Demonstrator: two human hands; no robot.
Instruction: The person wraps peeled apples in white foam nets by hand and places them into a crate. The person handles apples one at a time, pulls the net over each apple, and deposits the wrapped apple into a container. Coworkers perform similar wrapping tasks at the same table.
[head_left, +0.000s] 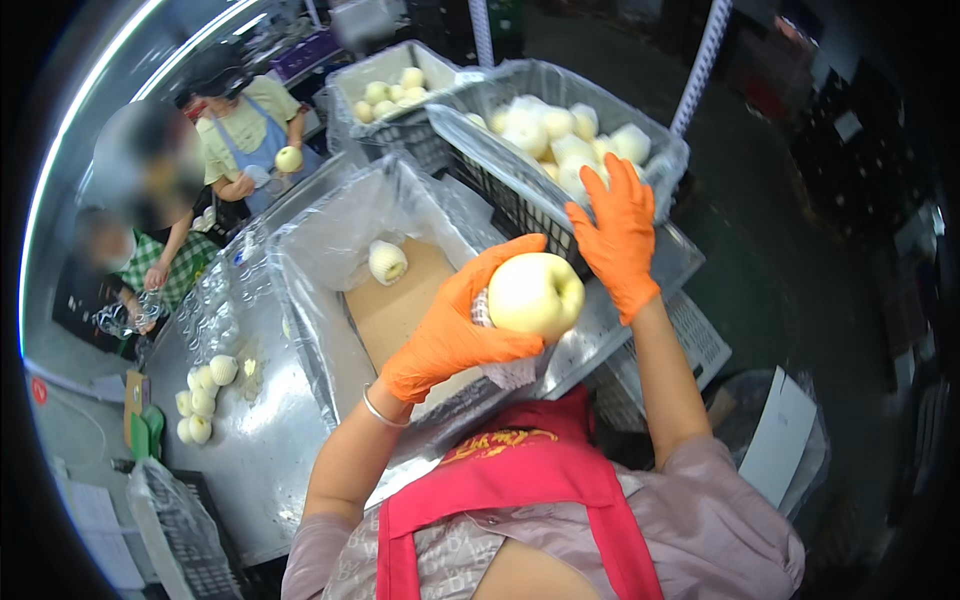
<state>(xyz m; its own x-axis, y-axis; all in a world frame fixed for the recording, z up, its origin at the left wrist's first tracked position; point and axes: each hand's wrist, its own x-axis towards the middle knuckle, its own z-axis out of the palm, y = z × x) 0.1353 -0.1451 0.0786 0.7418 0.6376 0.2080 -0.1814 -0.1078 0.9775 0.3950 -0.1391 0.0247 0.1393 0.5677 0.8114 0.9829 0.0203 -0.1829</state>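
My left hand (450, 322), in an orange rubber glove, grips a bare pale yellow fruit (529, 296) that looks like an apple or a round pear. A bit of checked cloth (481, 309) shows between palm and fruit. Gloved the same way, my right hand (619, 240) has its fingers spread over the near rim of a plastic-lined black crate (517, 199). Pale fruits in white foam nets (574, 142) fill that crate; whether my fingertips touch one is unclear. Under my left hand stands a lined crate (300, 300) with one netted fruit (388, 262) on its cardboard bottom (401, 300).
Another lined crate (375, 127) of fruit stands at the back. Several netted fruits (202, 401) lie on the metal table (255, 480), near crumpled clear plastic (214, 315). Across the table, one person (255, 135) holds a fruit and another (169, 262) handles clear plastic.
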